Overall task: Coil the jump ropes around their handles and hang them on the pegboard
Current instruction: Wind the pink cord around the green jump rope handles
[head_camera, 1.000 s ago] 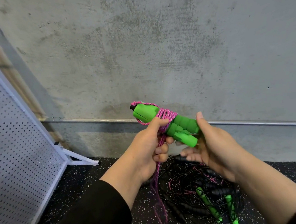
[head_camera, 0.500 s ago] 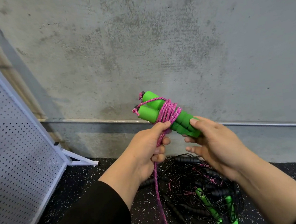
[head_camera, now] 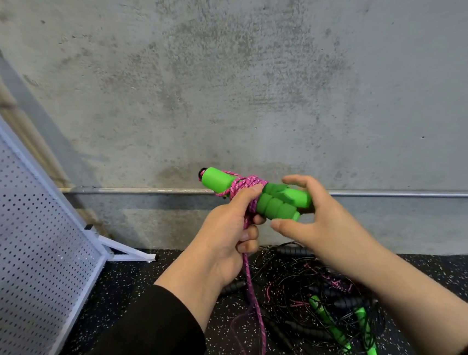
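Left hand [head_camera: 224, 237]: gripped the pink rope [head_camera: 255, 304]; thumb pressed on the wound turns, other fingers curled round the strand just below the handles.
Right hand [head_camera: 314, 221]: held the butt end of the green handles [head_camera: 279, 201]; thumb underneath, fingers bent over the top. Whether all fingertips touched the foam could not be told.
Green handles: two foam grips lying side by side, held in the air in front of the wall, tilted, far end up and to the left, near end down and to the right.
Wound section [head_camera: 245, 185]: several turns of pink rope sat round the middle of the pair, between far end and ribbed near part.
Loose tail: hung from the left fist straight down to the floor, ending in a slack loop there.
Pile on floor [head_camera: 309, 293]: a tangle of thin black cords, black handles and two more bright green handles, directly below the hands, touching the wall's foot.
Pegboard [head_camera: 19, 241]: white, perforated, on a white frame with a foot, standing tilted at the left, well apart from the hands. No hooks or ropes discernible on it.
Wall [head_camera: 246, 76]: bare grey concrete, metal strip running along its base.
Floor [head_camera: 140, 283]: dark, speckled.
Sleeves: black, visible on both forearms.
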`<state>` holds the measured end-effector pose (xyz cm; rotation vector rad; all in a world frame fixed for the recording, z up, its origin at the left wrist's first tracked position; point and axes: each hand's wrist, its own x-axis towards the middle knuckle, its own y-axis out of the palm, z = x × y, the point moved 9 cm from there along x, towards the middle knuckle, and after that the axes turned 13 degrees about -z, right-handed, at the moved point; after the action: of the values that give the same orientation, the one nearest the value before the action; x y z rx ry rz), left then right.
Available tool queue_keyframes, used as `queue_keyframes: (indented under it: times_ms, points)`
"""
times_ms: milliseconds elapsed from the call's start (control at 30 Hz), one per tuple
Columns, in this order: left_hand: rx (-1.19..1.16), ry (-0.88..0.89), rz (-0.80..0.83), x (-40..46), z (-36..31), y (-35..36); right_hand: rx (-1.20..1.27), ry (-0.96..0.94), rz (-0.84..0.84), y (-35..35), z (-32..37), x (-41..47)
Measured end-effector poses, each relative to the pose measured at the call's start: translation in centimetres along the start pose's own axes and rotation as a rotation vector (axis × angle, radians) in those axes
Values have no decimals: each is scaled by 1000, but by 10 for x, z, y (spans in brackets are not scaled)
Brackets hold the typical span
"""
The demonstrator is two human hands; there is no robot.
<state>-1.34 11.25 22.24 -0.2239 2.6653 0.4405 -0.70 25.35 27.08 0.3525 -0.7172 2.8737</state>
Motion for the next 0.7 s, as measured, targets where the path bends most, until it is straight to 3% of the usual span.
queue_keyframes:
  times_ms: [133, 200, 300, 433, 700]
  points:
    - [11, 37, 36, -3, 0, 6, 581, 614, 159, 20, -21, -19]
    - [22, 54, 52, -4, -1, 8, 678, 744, 235, 26, -23, -26]
    - [51, 68, 57, -5, -2, 9, 680, 739, 278, 27, -24, -25]
    - [109, 90, 25, -3, -3, 4, 657, 659, 199, 21, -25, -17]
    - [74, 63, -5, 0, -4, 0, 340, 300, 99, 5, -13, -5]
